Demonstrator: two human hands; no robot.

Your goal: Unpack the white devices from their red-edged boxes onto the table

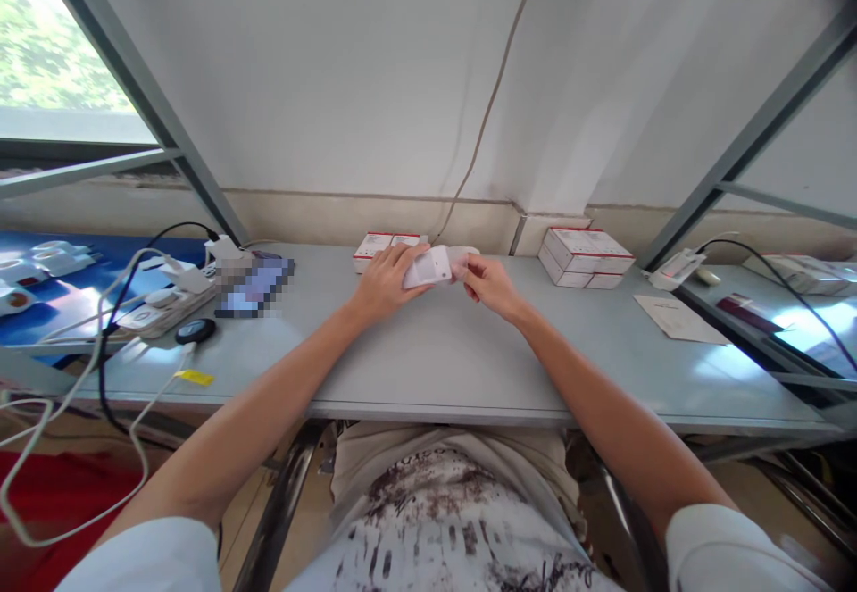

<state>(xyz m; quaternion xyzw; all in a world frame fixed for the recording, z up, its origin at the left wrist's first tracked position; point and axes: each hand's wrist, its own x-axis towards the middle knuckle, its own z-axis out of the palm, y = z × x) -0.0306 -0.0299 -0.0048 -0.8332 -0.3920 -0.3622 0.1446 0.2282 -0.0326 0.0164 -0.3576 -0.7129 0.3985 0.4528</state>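
Gripping a smooth white device [432,267] with small dark dots, the left hand [381,285] curls partly closed. The right hand [494,287] pinches translucent film [459,267] beside it.

plain white on the handheld device [429,266], with a small dark dot near one end. uniform grey across the tabletop [428,360]. white with red line markings on the stacked boxes [584,259]. white with dark, blotchy print on the shirt [428,529]. bright yellow on the tag [194,378]; black on the disc [195,331]; white above beige on the wall [335,83].
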